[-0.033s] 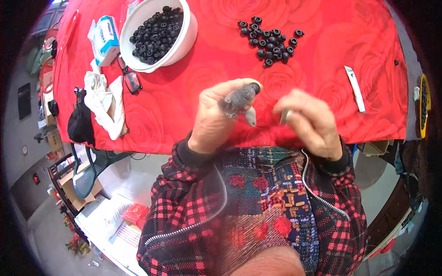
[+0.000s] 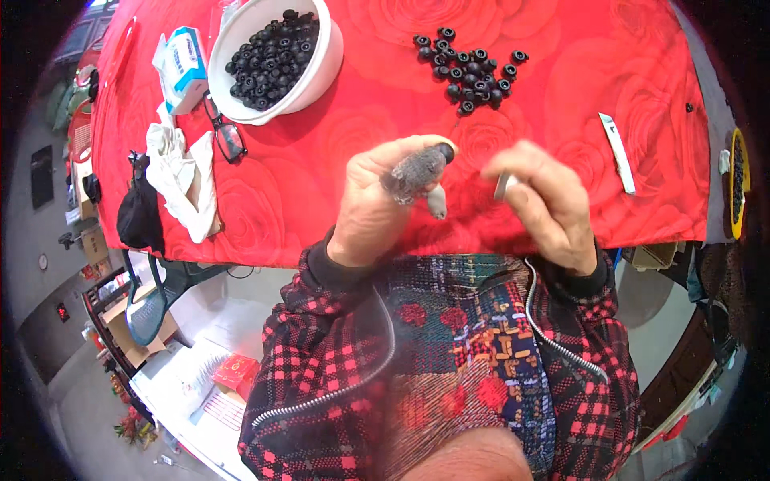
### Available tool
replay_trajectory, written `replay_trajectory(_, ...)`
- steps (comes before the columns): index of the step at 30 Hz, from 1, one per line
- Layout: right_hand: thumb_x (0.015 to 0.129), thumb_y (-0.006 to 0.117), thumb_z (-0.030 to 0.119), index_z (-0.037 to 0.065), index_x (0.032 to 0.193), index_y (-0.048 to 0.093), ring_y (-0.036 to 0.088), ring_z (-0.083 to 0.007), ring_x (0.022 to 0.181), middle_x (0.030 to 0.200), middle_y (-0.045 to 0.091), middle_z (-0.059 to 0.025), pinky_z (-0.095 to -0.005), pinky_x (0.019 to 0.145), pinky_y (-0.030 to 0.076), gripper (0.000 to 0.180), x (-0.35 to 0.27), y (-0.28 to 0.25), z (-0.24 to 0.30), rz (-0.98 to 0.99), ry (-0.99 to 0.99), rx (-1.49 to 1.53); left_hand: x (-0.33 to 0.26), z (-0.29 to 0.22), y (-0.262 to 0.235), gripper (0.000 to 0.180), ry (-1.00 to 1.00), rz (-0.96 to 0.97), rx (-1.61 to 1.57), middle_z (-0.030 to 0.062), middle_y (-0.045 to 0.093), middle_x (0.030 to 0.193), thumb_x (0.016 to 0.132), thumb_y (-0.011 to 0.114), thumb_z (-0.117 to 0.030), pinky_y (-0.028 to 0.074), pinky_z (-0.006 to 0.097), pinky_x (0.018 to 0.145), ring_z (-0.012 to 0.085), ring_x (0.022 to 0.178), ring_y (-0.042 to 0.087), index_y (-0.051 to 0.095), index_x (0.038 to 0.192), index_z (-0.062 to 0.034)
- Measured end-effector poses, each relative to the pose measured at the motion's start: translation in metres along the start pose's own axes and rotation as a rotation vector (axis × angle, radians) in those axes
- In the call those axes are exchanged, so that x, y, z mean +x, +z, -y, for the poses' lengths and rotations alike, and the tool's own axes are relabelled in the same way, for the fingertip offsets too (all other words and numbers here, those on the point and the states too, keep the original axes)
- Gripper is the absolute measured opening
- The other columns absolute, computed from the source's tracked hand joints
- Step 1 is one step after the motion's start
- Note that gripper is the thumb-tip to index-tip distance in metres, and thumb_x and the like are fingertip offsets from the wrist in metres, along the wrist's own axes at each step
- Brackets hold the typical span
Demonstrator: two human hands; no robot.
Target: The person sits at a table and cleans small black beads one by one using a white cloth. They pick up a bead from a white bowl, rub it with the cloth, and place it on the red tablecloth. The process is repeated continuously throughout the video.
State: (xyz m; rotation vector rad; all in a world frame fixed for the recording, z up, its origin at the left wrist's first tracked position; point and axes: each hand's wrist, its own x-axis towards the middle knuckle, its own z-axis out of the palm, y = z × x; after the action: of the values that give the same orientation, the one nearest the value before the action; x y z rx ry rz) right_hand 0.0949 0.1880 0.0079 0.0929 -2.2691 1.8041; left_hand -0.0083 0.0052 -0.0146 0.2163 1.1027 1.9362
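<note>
Your left hand (image 2: pixel 369 200) grasps a black part (image 2: pixel 446 152), your right hand (image 2: pixel 553 207) a flat sliver (image 2: pixel 503 186); beneath both spreads red rose-patterned cloth (image 2: pixel 577 104), grey floor (image 2: pixel 92 417) well to their left.

The left hand (image 2: pixel 370 196) is curled, its thumb (image 2: pixel 411 146) uppermost. The right hand (image 2: pixel 553 200) stands apart, thumb and bent fingers pinching, fingertips blurred. Both forearms (image 2: pixel 305 309) reach forward.

Likely home: rose-patterned red tablecloth (image 2: pixel 377 88), eyeglasses (image 2: pixel 231 144) lying on it, cardboard box (image 2: pixel 120 327) and red box (image 2: pixel 235 372) nearby.
</note>
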Motion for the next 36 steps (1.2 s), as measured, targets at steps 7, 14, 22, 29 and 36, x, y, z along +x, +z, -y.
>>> replay_trajectory(7,0.064,0.07,0.006,0.001,0.104,0.06,0.053,-0.0235,0.062,0.073,0.055,-0.0082,-0.0328,0.053,0.043,0.041,0.008,0.016,-0.002,-0.141,-0.309,-0.322,-0.008,0.002,0.014,0.027,0.007,0.001,-0.002,0.006,0.063,0.09,0.09,0.057,-0.015,0.05,0.026,0.057,0.0103,0.069,0.058,0.06,0.107,0.0051)
replay_trajectory(14,0.062,0.069,0.009,0.001,0.104,0.06,0.052,-0.025,0.062,0.074,0.054,-0.0091,-0.0347,0.054,0.043,0.045,0.003,0.007,0.013,0.017,-0.354,-0.35,-0.013,-0.005,0.017,0.026,-0.006,-0.006,-0.036,0.0051,0.062,0.09,0.088,0.059,-0.014,0.047,0.023,0.057,0.0103,0.066,0.057,0.061,0.107,0.0036)
replay_trajectory(22,0.082,0.054,0.009,0.0,0.106,0.055,0.053,-0.0293,0.07,0.078,0.053,-0.0136,-0.0369,0.062,0.043,0.025,0.01,0.006,0.015,-0.065,-0.126,-0.359,-0.015,-0.008,0.013,0.027,0.032,0.074,0.077,0.0059,0.061,0.086,0.087,0.06,-0.015,0.047,0.025,0.054,0.0126,0.064,0.058,0.061,0.106,0.0051)
replay_trajectory(29,0.082,0.058,0.012,0.0,0.098,0.057,0.053,-0.0301,0.07,0.079,0.055,-0.0129,-0.0378,0.061,0.043,0.019,0.018,0.009,0.004,-0.035,-0.163,-0.41,-0.013,-0.01,0.013,0.027,0.012,0.074,0.061,0.0052,0.059,0.086,0.089,0.057,-0.014,0.047,0.024,0.054,0.0123,0.063,0.059,0.06,0.108,0.0049)
replay_trajectory(36,0.083,0.058,0.012,0.001,0.096,0.057,0.054,-0.0301,0.07,0.078,0.056,-0.0129,-0.0376,0.061,0.043,0.018,0.021,0.008,0.001,-0.013,-0.157,-0.405,-0.009,-0.01,0.01,0.024,-0.008,0.074,0.065,0.0047,0.059,0.086,0.089,0.055,-0.011,0.048,0.024,0.054,0.0122,0.063,0.059,0.061,0.107,0.0039)
